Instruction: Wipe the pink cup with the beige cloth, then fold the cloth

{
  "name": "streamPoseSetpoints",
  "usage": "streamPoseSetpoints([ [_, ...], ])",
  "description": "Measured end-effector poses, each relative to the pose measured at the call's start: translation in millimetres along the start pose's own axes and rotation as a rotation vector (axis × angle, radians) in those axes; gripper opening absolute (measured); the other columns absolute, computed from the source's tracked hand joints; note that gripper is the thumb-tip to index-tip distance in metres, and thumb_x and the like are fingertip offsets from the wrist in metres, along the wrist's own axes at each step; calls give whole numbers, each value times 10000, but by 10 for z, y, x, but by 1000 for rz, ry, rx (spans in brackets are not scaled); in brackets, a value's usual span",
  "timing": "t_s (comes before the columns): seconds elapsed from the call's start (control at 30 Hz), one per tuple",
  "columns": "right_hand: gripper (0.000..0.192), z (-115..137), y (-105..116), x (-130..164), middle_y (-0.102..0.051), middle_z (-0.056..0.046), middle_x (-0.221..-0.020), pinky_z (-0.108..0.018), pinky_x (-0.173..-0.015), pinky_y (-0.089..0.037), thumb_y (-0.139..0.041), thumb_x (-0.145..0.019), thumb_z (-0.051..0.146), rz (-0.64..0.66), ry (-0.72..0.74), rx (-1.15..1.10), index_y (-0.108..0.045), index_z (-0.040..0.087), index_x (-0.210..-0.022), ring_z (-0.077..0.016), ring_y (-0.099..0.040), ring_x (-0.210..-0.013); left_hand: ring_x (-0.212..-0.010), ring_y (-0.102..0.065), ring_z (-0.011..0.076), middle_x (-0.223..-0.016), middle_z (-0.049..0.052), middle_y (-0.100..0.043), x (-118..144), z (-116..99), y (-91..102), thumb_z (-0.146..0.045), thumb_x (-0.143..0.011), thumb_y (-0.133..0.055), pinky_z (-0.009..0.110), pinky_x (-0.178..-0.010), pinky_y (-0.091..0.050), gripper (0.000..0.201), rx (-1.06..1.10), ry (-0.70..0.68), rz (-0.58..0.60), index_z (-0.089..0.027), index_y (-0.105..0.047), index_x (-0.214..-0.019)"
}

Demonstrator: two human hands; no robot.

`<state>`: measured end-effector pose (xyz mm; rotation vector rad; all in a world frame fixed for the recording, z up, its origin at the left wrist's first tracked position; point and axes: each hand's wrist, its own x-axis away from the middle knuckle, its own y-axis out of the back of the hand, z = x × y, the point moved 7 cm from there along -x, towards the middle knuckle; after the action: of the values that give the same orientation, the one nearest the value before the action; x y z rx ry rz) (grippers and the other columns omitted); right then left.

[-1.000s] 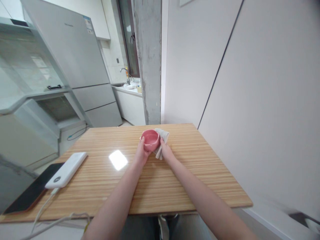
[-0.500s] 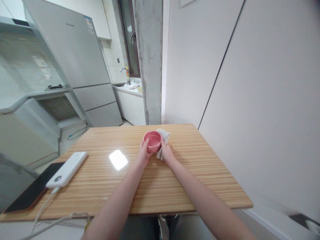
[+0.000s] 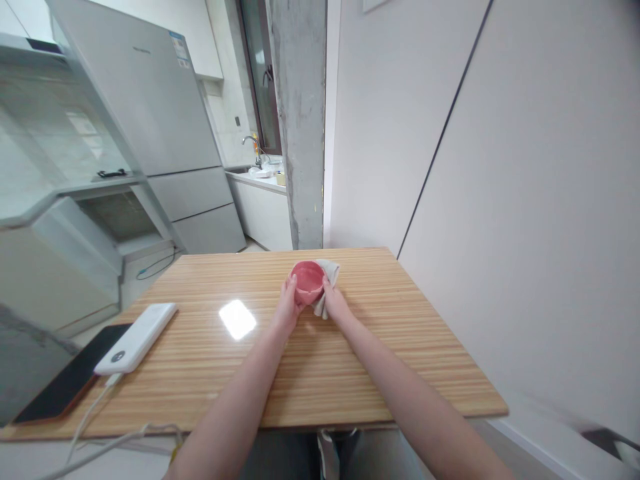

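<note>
Bowl (image 3: 308,281) sits between both hands' grip, cloth (image 3: 327,280) apparently under right hand (image 3: 334,304).

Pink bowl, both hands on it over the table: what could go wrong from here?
1. The pink bowl is tipped toward the camera in the left hand; it may slip onto the table.
2. The right hand pinches the cloth against it; bunched cloth could weaken that grip.

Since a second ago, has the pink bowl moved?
Yes. The pink bowl has shifted slightly right, toward the cloth, and tipped its opening toward the camera, judged against the table's far edge.
</note>
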<state>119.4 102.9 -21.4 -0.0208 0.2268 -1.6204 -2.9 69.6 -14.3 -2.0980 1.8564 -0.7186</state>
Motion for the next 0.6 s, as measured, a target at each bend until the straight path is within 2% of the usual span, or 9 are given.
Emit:
streamPoseSetpoints([
  [0.1, 452, -65, 74, -44, -691, -66, -1022, -294, -912, -464, -480, -773, 527, -35, -21, -16, -641, 174, -1003, -203, -603, -1054, -995, -616, 207, -1262, 72, -551, -31, 20, 57, -477, -710, -658, 325, -773, -528, 612, -129, 23, -35, -302, -413, -1243],
  [0.17, 427, -45, 149, -107, -699, -61, -997, -285, -882, -480, -488, -771, 499, -25, -50, -18, -648, 169, -992, -198, -623, -1014, -988, -618, 226, -1230, 91, -574, -21, 78, 46, -605, -732, -552, 325, -748, -527, 597, -190, 142, 21, -268, -463, -1218],
  [0.27, 370, 69, 149, -166, -696, -52, -1012, -272, -887, -475, -537, -751, 433, 97, -55, 1, -653, 172, -986, -182, -628, -1003, -1048, -589, 252, -1191, 87, -605, 40, 108, -4, -700, -775, -348, 300, -718, -522, 641, -210, 261, 118, -236, -558, -1164],
  [0.37, 346, 142, 48, -130, -685, -48, -1053, -261, -927, -447, -540, -757, 413, 199, -36, 25, -653, 181, -988, -165, -613, -1030, -1101, -553, 270, -1202, 78, -605, 64, 46, 7, -630, -798, -401, 286, -674, -522, 569, -228, 196, 62, -226, -585, -1153],
  [0.5, 427, 59, 0, -69, -665, -48, -1103, -281, -964, -422, -468, -803, 502, 127, -31, 15, -625, 195, -1054, -165, -583, -1086, -1104, -552, 251, -1228, 93, -582, 33, -23, 7, -581, -814, -431, 307, -711, -529, 524, -98, 44, 14, -214, -556, -1166],
  [0.6, 444, 21, 56, -89, -664, -60, -1101, -306, -965, -422, -483, -788, 517, 60, -19, -21, -626, 184, -1044, -187, -579, -1092, -1079, -569, 222, -1237, 84, -572, 23, -35, 7, -528, -771, -557, 308, -753, -523, 498, -82, 25, 43, -237, -518, -1173],
])
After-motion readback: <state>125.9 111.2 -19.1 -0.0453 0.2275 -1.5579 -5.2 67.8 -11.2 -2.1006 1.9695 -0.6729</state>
